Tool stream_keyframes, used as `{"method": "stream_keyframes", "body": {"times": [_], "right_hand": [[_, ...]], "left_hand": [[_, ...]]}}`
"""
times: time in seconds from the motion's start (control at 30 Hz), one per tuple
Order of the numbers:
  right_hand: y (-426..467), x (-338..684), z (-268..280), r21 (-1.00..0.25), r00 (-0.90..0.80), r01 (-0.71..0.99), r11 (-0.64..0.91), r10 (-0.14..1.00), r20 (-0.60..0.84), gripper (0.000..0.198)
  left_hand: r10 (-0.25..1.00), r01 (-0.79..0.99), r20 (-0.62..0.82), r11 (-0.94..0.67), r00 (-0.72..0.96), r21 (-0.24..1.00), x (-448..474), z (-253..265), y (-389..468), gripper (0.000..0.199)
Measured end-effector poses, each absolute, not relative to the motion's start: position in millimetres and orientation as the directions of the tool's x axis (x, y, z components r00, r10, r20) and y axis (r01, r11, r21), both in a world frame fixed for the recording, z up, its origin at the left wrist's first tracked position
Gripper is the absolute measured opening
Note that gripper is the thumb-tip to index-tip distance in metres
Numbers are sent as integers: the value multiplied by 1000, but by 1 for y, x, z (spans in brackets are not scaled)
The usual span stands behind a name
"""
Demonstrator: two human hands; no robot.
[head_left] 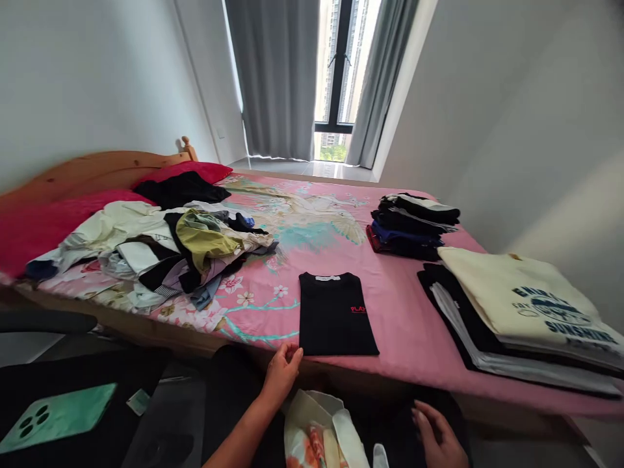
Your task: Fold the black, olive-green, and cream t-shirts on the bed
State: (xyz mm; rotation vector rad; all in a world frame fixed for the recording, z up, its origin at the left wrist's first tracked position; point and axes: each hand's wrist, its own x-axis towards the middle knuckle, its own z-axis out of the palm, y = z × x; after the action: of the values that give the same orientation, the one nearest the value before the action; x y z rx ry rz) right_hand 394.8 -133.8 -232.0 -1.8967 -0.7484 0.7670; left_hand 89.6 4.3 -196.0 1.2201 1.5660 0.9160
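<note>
**Black shirt (331, 328) folded flat, left hand (283, 374) at its corner**

The shirt lies neatly on the near edge of the pink bed cover (394, 302), neckline away from me. I judge the folding essentially done, with edge-straightening in hand. My left fingers are bent nearly closed at the near-left corner; I cannot tell whether they pinch fabric. My right hand (439, 439) hangs apart from the shirt, loosely half open, nothing visible in it. Lifting this shirt would call for support under both near corners, lest the folds slip.

An open white bag (351, 432) sits between my forearms, crowding the approach. Beyond are a tangled clothes heap (160, 253) to the left, and a dark folded stack (412, 224) and a cream-topped stack (541, 292) to the right.
</note>
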Motion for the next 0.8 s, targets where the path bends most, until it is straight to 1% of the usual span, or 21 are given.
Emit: {"method": "stream_keyframes", "body": {"times": [0.1, 0.17, 0.23, 0.33, 0.43, 0.5, 0.63, 0.8], "right_hand": [[-102, 381, -198, -934, 507, 274, -230, 860, -62, 46], [-78, 371, -181, -920, 446, 333, -205, 894, -37, 44], [-55, 366, -171, -891, 412, 370, -263, 906, -96, 42], [-28, 366, -168, -836, 384, 389, -386, 893, -234, 37], [-10, 372, -171, -806, 367, 390, -445, 878, -308, 29], [-1, 376, -173, -788, 356, 392, -475, 868, -346, 28], [11, 376, -170, -775, 352, 392, -496, 859, -371, 31], [18, 367, -165, -802, 369, 350, -485, 858, -358, 25]], "left_hand": [[944, 268, -328, 322, -21, 908, 90, -202, -1, 43], [917, 213, -398, 385, 17, 898, 90, -202, 1, 43], [892, 121, -449, 442, 44, 889, 92, -198, 7, 40], [861, -2, -507, 507, 39, 862, 94, -191, 15, 36], [838, -63, -544, 546, 41, 835, 96, -187, 20, 35], [825, -92, -563, 566, 51, 820, 96, -186, 22, 36], [821, -129, -566, 571, 76, 810, 98, -185, 29, 38], [838, -95, -532, 543, 118, 834, 102, -185, 36, 36]]}}
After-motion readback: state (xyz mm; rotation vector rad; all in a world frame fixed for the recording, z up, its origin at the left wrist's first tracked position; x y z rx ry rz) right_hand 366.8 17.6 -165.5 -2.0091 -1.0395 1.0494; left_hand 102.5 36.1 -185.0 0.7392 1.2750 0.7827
